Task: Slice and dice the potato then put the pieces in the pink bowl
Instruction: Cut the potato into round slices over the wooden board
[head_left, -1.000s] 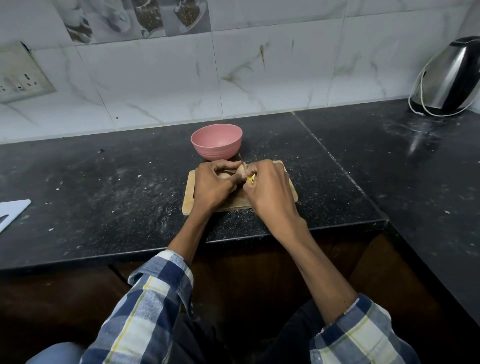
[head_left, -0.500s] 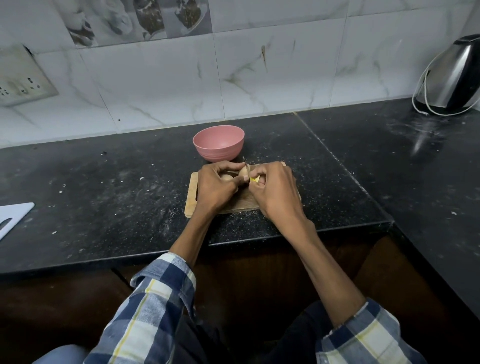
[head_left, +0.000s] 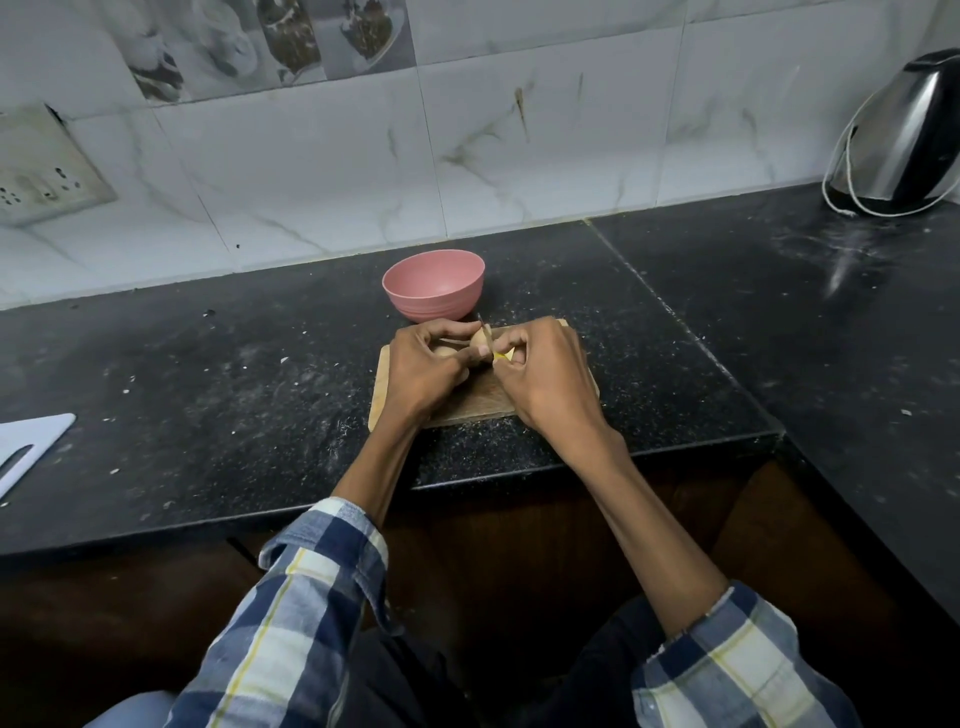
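A small wooden cutting board (head_left: 470, 402) lies near the counter's front edge. On it sits the tan potato (head_left: 479, 340), mostly hidden by my fingers. My left hand (head_left: 423, 371) curls round the potato and holds it on the board. My right hand (head_left: 545, 374) grips a knife (head_left: 500, 355) with a yellow handle; its thin blade stands against the potato's right part, tip pointing toward the bowl. The pink bowl (head_left: 434, 285) stands just behind the board, with nothing seen inside it.
The black stone counter (head_left: 234, 374) is dusted with crumbs. A white plastic board (head_left: 28, 441) lies at the far left edge. A steel kettle (head_left: 904, 150) with a white cord stands at the back right. A wall socket (head_left: 36, 176) is on the tiles, left.
Both hands stay on the board with potato and knife. The knife blade has shifted slightly along the potato; the camera has drifted a little.
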